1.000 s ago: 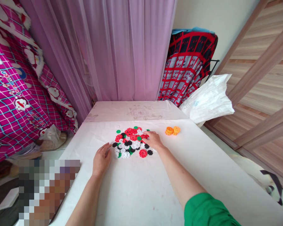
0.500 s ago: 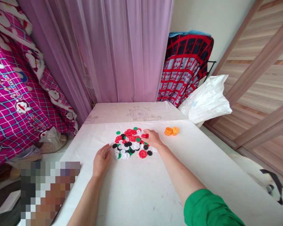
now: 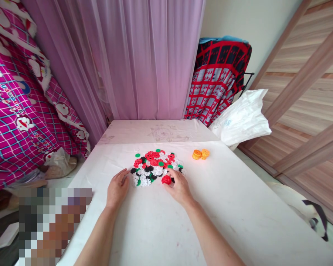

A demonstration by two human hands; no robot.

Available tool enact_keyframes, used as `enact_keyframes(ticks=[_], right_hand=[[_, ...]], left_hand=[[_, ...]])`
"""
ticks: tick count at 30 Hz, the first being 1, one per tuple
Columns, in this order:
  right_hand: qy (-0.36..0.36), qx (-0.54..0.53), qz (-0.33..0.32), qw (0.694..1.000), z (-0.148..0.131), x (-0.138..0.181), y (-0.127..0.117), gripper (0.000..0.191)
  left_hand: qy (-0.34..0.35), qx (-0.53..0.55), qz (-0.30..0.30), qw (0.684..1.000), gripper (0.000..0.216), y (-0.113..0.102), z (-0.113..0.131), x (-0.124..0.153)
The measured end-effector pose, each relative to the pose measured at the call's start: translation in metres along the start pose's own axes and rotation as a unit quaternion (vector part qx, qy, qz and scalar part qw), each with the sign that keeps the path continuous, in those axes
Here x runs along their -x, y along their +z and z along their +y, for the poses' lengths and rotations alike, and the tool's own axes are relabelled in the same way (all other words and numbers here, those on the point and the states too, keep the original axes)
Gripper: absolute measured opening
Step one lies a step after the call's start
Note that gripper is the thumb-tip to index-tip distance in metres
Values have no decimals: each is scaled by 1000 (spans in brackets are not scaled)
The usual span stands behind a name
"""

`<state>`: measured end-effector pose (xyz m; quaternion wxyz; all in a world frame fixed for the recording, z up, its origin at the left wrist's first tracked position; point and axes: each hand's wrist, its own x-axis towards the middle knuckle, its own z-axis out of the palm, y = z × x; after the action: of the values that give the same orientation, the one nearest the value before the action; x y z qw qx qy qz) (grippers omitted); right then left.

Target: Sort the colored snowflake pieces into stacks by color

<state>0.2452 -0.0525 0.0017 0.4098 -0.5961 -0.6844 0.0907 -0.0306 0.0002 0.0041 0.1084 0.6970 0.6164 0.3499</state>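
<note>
A loose pile of small plastic snowflake discs [image 3: 155, 170] in red, white, black and green lies on the table. At its left edge, my left hand [image 3: 118, 186] rests with fingers loosely curled and apart, holding nothing visible. My right hand [image 3: 179, 186] is at the pile's near right side, thumb and fingers around red snowflake discs [image 3: 166, 180]. These look stacked; how many, I cannot tell. A black disc beside them is partly covered by the fingers. Farther right stand two short stacks of orange snowflake discs [image 3: 201, 154], apart from the pile.
The white-covered table [image 3: 146, 229] reaches back to a purple curtain [image 3: 146, 62]. A white plastic bag [image 3: 242, 118] stands at its right far corner. Wooden cabinet doors [image 3: 307, 111] are on the right, and a pink patterned cloth [image 3: 22, 96] hangs at the left.
My right hand has moved from the pile's upper right toward me, onto the red disc at the near edge, and now grips red discs there. My left hand has hardly moved.
</note>
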Motion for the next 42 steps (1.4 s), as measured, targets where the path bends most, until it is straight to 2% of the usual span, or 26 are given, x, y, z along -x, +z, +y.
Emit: enact_keyframes(ticks=[6, 25, 30, 36, 38, 42], right_hand=[[7, 29, -28, 999, 0, -5, 1, 51], [6, 39, -20, 999, -3, -2, 3, 52], [-3, 16, 18, 1000, 3, -1, -2, 38], [84, 81, 63, 991, 27, -26, -19, 22], [90, 98, 48, 990, 29, -40, -21, 21], [30, 110, -25, 993, 20, -58, -15, 17]], left_hand=[[-2, 1, 4, 1000, 33, 0, 0, 0], [3, 1, -5, 1000, 33, -1, 0, 0], [5, 4, -11, 1000, 34, -2, 0, 0], [4, 6, -2, 1000, 33, 0, -1, 0], [5, 3, -3, 1000, 33, 0, -2, 0], [3, 0, -3, 1000, 33, 0, -2, -1]])
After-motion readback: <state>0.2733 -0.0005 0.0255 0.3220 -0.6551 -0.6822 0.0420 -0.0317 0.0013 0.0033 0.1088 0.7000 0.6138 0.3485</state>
